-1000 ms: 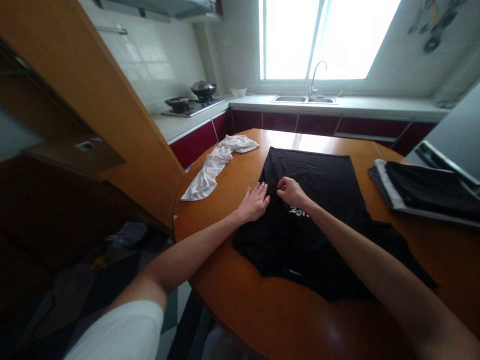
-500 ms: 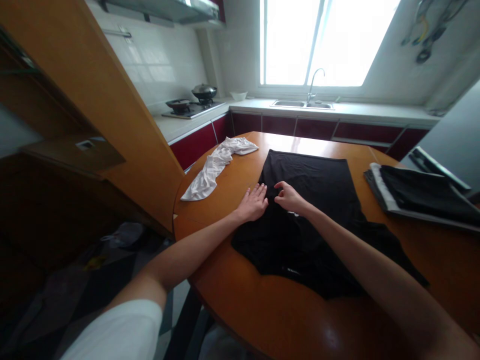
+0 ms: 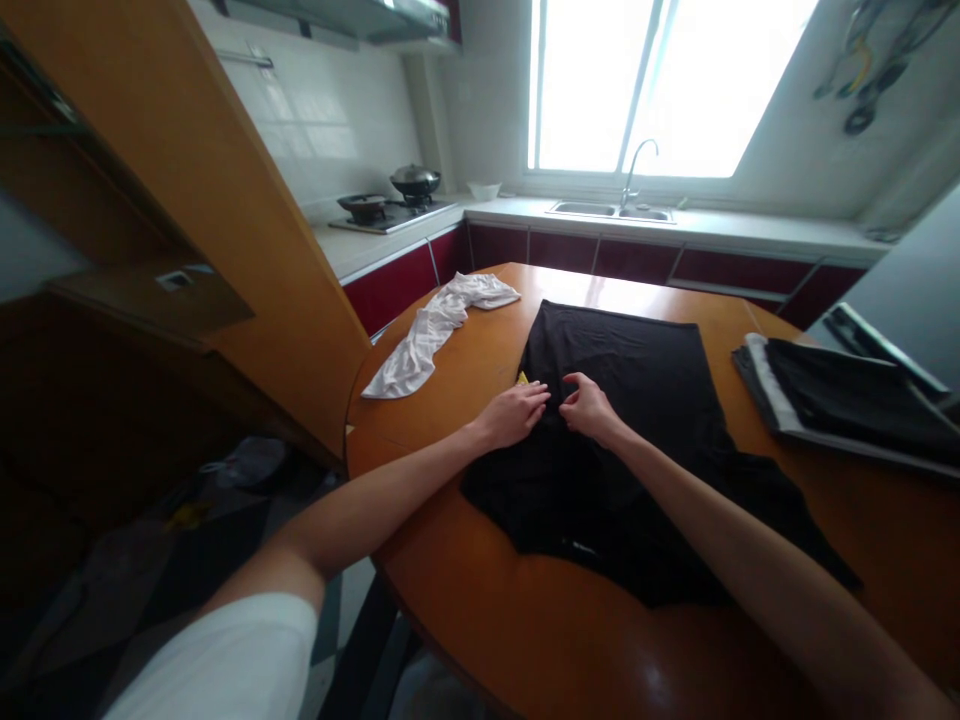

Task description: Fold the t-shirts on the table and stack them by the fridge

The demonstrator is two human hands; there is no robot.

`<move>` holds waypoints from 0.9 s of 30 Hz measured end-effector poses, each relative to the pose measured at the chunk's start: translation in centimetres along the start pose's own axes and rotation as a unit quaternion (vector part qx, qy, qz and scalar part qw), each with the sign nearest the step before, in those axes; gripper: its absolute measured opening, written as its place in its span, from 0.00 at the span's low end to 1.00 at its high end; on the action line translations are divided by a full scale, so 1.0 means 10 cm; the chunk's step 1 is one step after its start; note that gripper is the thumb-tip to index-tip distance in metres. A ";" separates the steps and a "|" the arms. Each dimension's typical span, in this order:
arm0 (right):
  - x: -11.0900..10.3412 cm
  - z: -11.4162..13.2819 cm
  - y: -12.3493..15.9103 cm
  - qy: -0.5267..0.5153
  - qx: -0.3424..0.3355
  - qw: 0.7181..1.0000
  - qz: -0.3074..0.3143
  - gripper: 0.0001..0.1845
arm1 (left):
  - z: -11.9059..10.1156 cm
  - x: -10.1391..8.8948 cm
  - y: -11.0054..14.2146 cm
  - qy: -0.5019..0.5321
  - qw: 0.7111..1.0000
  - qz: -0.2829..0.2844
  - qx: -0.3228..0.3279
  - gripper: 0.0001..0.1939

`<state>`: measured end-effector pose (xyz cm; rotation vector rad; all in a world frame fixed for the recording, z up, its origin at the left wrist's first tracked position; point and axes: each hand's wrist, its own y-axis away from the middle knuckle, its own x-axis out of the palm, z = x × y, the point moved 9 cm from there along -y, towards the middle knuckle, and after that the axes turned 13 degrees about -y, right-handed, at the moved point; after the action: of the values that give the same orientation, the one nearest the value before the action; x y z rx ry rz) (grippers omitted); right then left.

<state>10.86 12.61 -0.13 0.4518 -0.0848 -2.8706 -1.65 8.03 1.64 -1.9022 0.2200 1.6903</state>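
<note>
A black T-shirt (image 3: 637, 370) lies spread on the wooden table, its neck and sleeve side nearest me and its straight hem at the far side. My left hand (image 3: 514, 412) rests over the shirt's left edge, palm down with the fingers stretched out. By its fingertips shows a small yellow patch (image 3: 523, 379), too small to name. Just to the right, my right hand (image 3: 591, 408) is low over the shirt, index finger and thumb bent with a gap between them. I see nothing held in it. Small white lettering shows near the neckline.
A crumpled white garment (image 3: 431, 325) lies at the table's (image 3: 442, 520) far left. Folded dark and white clothes (image 3: 847, 390) are stacked at the right. Beyond stand a counter with a sink (image 3: 611, 211) and a stove (image 3: 394, 217) with pans. A wooden partition (image 3: 247, 220) rises at left.
My left hand has shifted slightly right and its fingers lie closer together; the yellow patch now shows beside it. My right hand has moved a little right, its fingers more curled.
</note>
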 end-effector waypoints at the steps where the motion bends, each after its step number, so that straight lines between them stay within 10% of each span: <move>1: 0.00 -0.02 0.02 -0.015 0.009 1.000 -0.002 0.34 | -0.01 0.02 0.01 0.001 1.000 0.007 0.008 0.22; 20: -0.02 0.15 0.63 0.095 -0.145 0.983 0.058 0.14 | -0.04 0.14 0.04 -0.010 0.997 0.076 0.025 0.30; 27: 0.12 0.37 1.05 0.302 -0.229 0.924 0.054 0.09 | -0.12 -0.06 0.03 -0.019 1.000 0.013 0.020 0.27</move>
<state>10.92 2.21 3.97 1.1448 0.6261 -2.3967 -0.91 7.05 2.20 -1.8431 0.2618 1.7253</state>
